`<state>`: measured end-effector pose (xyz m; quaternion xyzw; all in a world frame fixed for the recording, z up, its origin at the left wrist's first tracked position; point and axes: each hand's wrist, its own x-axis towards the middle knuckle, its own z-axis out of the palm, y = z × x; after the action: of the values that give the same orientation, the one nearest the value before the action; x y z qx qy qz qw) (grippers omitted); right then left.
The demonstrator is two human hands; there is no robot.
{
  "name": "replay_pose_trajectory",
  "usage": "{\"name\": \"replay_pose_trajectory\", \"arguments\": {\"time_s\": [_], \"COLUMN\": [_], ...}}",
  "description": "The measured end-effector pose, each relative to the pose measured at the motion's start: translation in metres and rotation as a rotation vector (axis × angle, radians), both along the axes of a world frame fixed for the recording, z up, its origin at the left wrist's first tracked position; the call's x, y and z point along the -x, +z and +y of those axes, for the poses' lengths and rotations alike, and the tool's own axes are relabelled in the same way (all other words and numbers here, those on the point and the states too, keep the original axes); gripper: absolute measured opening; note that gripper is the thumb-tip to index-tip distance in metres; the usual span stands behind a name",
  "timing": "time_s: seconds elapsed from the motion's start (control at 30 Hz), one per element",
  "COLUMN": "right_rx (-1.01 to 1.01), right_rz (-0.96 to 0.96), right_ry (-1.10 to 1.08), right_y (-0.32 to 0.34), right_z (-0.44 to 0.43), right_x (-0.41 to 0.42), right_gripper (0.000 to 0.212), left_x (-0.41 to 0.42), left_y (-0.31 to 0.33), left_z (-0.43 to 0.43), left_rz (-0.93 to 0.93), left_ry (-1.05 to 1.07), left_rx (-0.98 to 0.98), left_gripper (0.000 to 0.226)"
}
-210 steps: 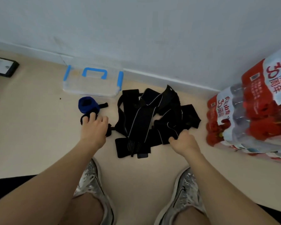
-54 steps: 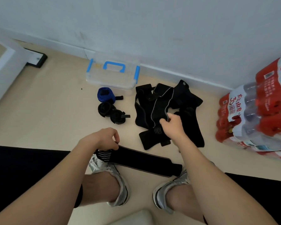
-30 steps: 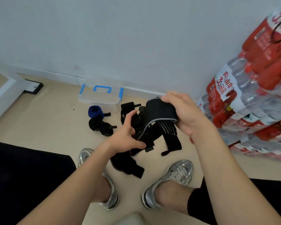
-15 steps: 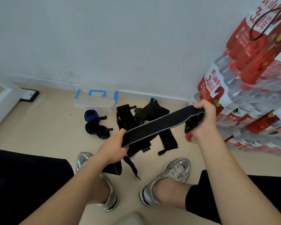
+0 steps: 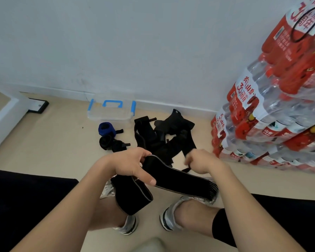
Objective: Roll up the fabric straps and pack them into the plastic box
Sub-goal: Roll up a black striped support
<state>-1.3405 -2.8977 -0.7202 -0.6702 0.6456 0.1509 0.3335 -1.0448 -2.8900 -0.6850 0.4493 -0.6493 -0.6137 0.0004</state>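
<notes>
My left hand (image 5: 129, 166) grips a wide black strap (image 5: 178, 182) with grey edging. One part runs right toward its striped end over my right shoe, and a folded part (image 5: 133, 196) hangs below the hand. My right hand (image 5: 201, 161) is curled and blurred just above that strap; I cannot tell whether it holds anything. The clear plastic box (image 5: 111, 113) with blue handle and latches stands by the wall. In front of it lie a rolled blue strap (image 5: 106, 129) and rolled black straps (image 5: 110, 142). A pile of loose black straps (image 5: 164, 135) lies to their right.
Stacked packs of water bottles (image 5: 271, 115) with red labels rise along the right. A black-framed flat object (image 5: 37, 105) and a white ledge (image 5: 2, 115) are at the left. My silver shoes (image 5: 168, 217) stand on the beige floor below my hands.
The strap was stretched taut between my raised hands. Now both hands are lower and closer together, and the strap sags across my right shoe.
</notes>
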Motion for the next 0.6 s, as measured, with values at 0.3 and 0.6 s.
{"name": "replay_pose_trajectory", "arguments": {"time_s": [0.3, 0.6], "right_rx": [-0.209, -0.230], "right_rz": [-0.512, -0.368], "right_ry": [0.028, 0.128], "right_y": [0.034, 0.079], "right_z": [-0.003, -0.012], "right_x": [-0.060, -0.020], "right_gripper": [0.067, 0.012], "left_x": [0.019, -0.002], "left_y": [0.013, 0.031], "left_z": [0.003, 0.000], "left_rz": [-0.044, -0.123], "left_ry": [-0.039, -0.034], "left_rx": [0.031, 0.002], "left_gripper": [0.043, 0.059]}}
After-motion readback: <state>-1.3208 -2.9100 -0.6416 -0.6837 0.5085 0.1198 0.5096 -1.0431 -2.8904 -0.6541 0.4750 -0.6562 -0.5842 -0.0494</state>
